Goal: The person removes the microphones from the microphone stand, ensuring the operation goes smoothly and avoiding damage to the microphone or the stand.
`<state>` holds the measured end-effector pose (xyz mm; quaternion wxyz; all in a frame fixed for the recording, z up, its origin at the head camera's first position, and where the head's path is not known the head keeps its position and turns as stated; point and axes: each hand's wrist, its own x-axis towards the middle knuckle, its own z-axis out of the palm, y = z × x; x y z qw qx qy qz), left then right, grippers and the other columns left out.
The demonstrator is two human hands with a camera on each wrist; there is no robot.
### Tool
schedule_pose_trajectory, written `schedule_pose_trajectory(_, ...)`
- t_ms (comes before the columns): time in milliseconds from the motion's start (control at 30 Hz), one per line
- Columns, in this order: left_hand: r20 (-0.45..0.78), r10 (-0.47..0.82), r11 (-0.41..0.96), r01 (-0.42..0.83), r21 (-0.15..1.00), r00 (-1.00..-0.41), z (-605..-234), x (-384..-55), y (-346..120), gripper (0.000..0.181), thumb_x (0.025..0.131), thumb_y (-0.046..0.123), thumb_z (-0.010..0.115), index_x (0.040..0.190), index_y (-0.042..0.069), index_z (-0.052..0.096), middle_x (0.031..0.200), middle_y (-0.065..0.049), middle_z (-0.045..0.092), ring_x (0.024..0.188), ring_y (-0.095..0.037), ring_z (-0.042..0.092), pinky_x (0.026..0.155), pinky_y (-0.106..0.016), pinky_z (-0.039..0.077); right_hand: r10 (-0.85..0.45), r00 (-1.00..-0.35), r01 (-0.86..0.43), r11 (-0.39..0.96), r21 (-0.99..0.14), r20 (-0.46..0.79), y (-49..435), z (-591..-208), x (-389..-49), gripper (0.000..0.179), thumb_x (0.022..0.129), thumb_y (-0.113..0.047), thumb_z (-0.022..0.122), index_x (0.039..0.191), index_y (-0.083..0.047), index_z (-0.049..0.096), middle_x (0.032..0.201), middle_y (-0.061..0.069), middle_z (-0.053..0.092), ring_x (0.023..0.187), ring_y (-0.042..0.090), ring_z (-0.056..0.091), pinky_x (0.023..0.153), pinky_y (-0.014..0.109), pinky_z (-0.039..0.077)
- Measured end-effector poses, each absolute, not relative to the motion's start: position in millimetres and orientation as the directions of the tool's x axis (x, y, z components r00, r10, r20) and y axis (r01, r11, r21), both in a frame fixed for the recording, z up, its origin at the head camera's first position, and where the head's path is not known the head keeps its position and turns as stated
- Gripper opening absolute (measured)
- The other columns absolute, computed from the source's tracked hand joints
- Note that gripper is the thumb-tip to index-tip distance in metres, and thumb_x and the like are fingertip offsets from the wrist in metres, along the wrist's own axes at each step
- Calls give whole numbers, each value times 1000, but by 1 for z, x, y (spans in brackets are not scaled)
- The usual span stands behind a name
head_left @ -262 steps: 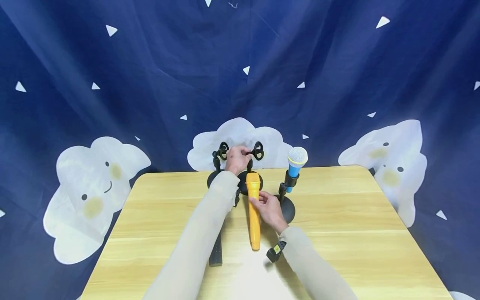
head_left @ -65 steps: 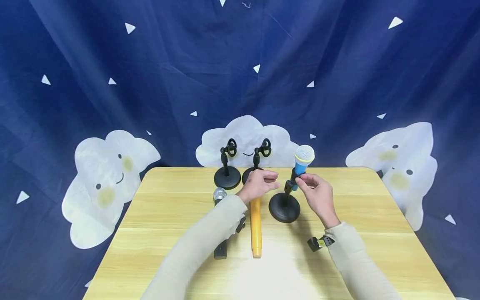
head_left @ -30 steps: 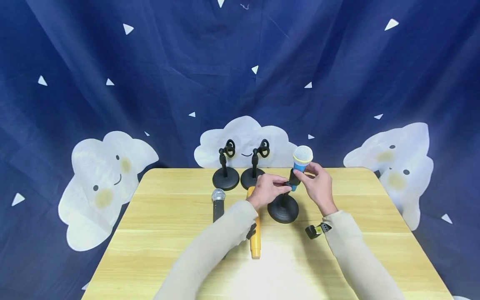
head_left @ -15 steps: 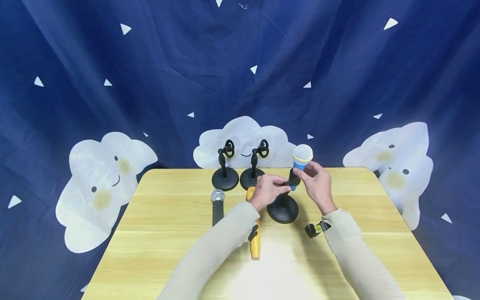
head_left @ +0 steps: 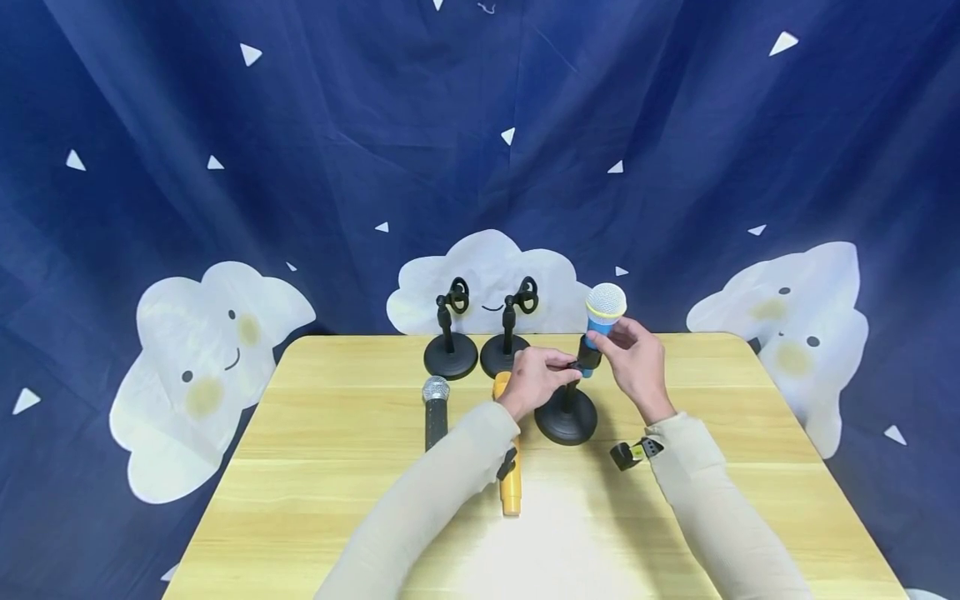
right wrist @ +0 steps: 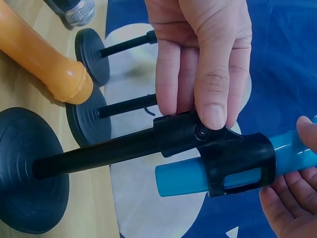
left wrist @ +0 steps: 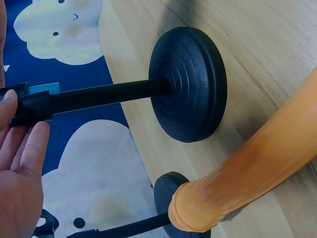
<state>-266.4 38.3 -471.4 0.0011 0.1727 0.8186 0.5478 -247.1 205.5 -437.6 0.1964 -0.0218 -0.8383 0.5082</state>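
Observation:
A blue microphone [head_left: 604, 305] with a white mesh head sits tilted in the clip of a black desk stand [head_left: 566, 419]. My right hand [head_left: 638, 367] pinches its blue body just above the clip. At the joint below the clip [right wrist: 242, 158], my left hand [head_left: 534, 383] grips the stand between thumb and fingers. The right wrist view shows the blue tail of the microphone poking out through the clip. Partly under my left forearm lies an orange microphone [head_left: 511, 493]. Left of it, a black microphone [head_left: 436, 421] with a silver head is half hidden by the sleeve.
Two more black stands, a left one [head_left: 450, 357] and a middle one [head_left: 508, 346], stand at the table's back edge with bare ring clips. The wooden table [head_left: 315, 467] ends at a dark blue curtain [head_left: 337, 167] printed with clouds.
Earlier my right hand held the orange microphone and my left was at the back stands. Both then came to the blue microphone's stand. Over the last second they have barely moved.

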Motion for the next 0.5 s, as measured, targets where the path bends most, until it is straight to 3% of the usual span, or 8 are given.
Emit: schedule_pose_trajectory(500, 155, 315, 366, 270, 890, -936, -467, -273, 34, 23, 83, 9, 82, 105, 5, 78, 96, -5, 77, 84, -8, 73, 70, -16, 56, 232, -914, -184, 498, -848, 334, 204, -437, -251, 34, 88, -16, 79, 112, 6, 68, 106, 24, 71, 100, 37, 68, 89, 48, 54)
